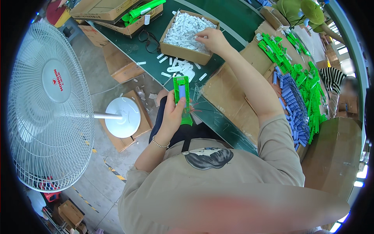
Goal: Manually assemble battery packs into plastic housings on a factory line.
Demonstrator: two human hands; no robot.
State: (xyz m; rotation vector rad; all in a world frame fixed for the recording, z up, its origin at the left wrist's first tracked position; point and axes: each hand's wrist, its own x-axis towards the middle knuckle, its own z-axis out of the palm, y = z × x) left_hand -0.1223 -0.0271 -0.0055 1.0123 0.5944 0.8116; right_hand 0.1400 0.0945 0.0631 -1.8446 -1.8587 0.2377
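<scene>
My left hand (173, 112) is closed around a green plastic housing (181, 81), held upright above my lap at the table's edge. A blue cylindrical battery cell (182, 92) sits inside it, and thin red and black wires (198, 110) stick out to its right. My right hand (211, 39) reaches over a cardboard box (186, 53) full of small white plastic pieces (185, 31). Its fingertips are pinched together at the pile; whatever is between them is too small to make out. Several loose white pieces (187, 73) lie on the green table between the box and the housing.
A large white fan (52, 85) stands at my left. Black-framed glasses (150, 41) lie beside the box. Green housings (309, 89) and blue cells (290, 95) are heaped at the right on cardboard (230, 99). Cartons (103, 11) stand at the far left; a person in stripes (332, 82) is at right.
</scene>
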